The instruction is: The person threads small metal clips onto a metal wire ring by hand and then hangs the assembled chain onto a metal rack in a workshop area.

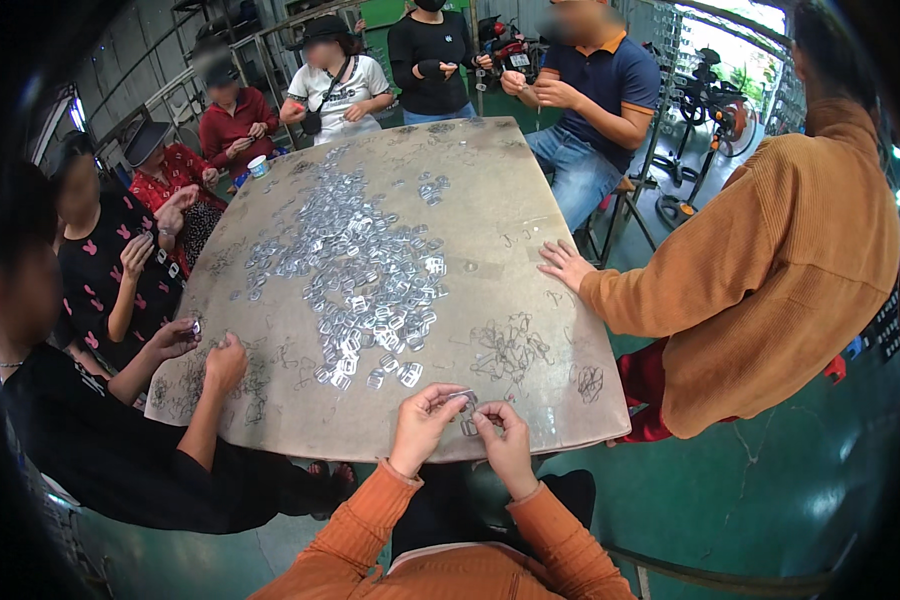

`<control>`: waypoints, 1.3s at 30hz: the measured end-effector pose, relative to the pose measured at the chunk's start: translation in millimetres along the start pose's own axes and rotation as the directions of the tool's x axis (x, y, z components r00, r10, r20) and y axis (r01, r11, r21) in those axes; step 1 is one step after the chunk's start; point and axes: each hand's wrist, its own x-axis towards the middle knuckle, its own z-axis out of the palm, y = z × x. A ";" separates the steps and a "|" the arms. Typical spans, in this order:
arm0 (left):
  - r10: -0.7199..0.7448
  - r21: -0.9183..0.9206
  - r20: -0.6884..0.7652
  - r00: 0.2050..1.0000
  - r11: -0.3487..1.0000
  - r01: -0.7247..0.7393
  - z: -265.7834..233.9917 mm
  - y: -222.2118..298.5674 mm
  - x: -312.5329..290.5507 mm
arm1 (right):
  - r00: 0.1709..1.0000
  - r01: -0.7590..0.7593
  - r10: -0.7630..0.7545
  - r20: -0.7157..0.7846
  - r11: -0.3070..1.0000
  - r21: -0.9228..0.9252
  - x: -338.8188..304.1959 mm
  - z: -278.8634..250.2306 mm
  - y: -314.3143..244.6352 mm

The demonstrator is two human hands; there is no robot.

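Over the near edge of the table, my left hand (422,430) and my right hand (508,447) are close together. Between their fingertips is a small silver metal buckle (469,427), pinched from both sides. Whether a wire piece is also in the fingers is too small to tell. Just beyond my hands, loose silver buckles (409,374) lie at the near end of a large pile of similar buckles (370,290). To the right of that pile sits a tangle of thin dark wire pieces (510,348).
Several people stand or sit around the brown table (490,190). At right, a person in a brown jacket rests a hand (567,266) on it. A co-worker's hands (225,362) work at the left edge. A white cup (258,167) and another wire clump (590,383) are also there.
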 end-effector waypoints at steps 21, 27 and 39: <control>0.275 0.228 -0.140 0.951 0.944 -0.239 5.6 17.7 -13.1 | 0.975 0.214 -0.203 0.086 0.965 -0.152 -0.9 1.9 -23.1; 0.311 0.250 -0.156 0.938 0.931 -0.267 6.6 20.7 -15.9 | 0.992 0.113 -0.112 0.059 0.994 -0.004 -0.8 3.5 -18.1; 0.357 0.307 -0.109 0.928 0.900 -0.310 10.3 37.0 -20.0 | 0.964 0.083 -0.095 0.248 0.995 0.056 5.7 -11.6 -16.0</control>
